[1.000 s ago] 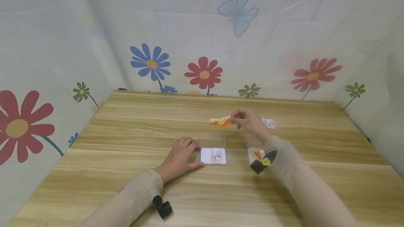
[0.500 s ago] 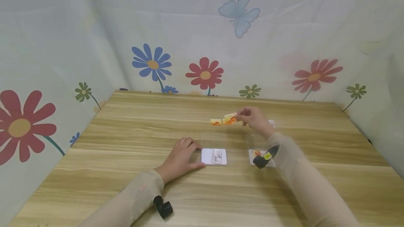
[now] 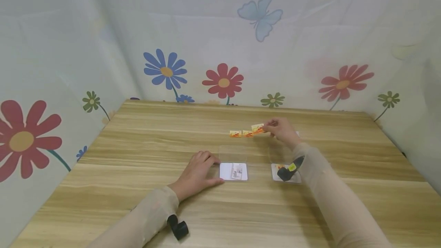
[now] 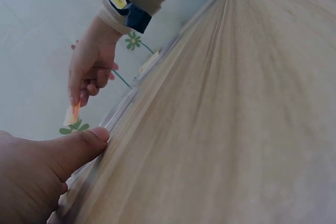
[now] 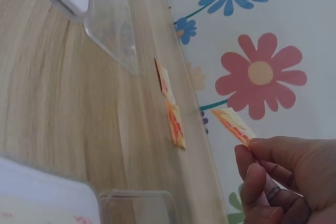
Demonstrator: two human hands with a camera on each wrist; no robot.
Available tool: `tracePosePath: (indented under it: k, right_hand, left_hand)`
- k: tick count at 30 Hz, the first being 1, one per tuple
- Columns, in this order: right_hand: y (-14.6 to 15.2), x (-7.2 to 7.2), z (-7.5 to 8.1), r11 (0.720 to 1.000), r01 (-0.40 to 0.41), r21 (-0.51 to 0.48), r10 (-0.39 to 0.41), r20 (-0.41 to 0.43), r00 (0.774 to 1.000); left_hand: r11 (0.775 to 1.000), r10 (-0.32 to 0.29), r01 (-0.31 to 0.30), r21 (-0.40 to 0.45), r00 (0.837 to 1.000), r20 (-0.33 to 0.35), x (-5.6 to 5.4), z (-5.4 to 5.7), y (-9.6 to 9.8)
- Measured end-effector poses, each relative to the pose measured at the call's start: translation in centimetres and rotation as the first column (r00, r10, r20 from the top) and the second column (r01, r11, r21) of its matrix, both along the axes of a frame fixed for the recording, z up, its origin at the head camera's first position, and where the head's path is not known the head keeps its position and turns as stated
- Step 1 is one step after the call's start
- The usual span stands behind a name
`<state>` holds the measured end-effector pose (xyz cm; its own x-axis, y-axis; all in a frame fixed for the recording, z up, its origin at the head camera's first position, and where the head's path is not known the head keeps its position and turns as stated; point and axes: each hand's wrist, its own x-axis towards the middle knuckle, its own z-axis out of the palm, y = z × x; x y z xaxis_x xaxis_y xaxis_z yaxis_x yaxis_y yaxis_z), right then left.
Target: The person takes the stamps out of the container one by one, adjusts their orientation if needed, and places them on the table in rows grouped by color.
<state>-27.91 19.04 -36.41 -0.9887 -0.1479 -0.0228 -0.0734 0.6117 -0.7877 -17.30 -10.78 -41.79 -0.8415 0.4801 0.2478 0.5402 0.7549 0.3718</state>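
Note:
In my right hand (image 3: 280,131) a small yellow-and-orange printed card (image 3: 257,128) is pinched between thumb and fingers, raised above the table. Left of it, two similar cards lie in a row, the nearer one (image 3: 247,133) and the farther one (image 3: 236,134). My left hand (image 3: 198,169) rests on the table beside an open, shallow white case (image 3: 225,171). Its thumb (image 4: 94,136) and a fingertip touch the case's left corners. A greyish picture card (image 3: 237,171) lies in that case.
A second open white case (image 3: 275,176) stands to the right, partly hidden by the right wrist's black camera (image 3: 285,173). Both clear lids, the left one (image 5: 113,24) and the right one (image 5: 139,208), lie folded back. Behind the table hangs a flowered curtain (image 3: 193,30).
The second card, previously in my right hand, now lies beside the first. The right hand has shifted slightly right and holds another card. My left hand has stayed in place.

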Motion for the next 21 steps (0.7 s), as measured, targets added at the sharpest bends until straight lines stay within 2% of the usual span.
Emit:
tracePosePath:
  k: [15,21]
  right_hand:
    - [0.5,-0.1,-0.8,0.995,0.099,0.021,-0.1,0.061,0.993]
    - [0.5,-0.4,-1.3,0.993,0.109,0.044,-0.111,0.052,0.992]
  left_hand:
    - [1.0,-0.003,0.003,0.0,1.0,-0.004,0.0,-0.2,-0.1]
    - [1.0,-0.002,0.002,-0.019,1.0,-0.028,-0.1,-0.4,-0.1]
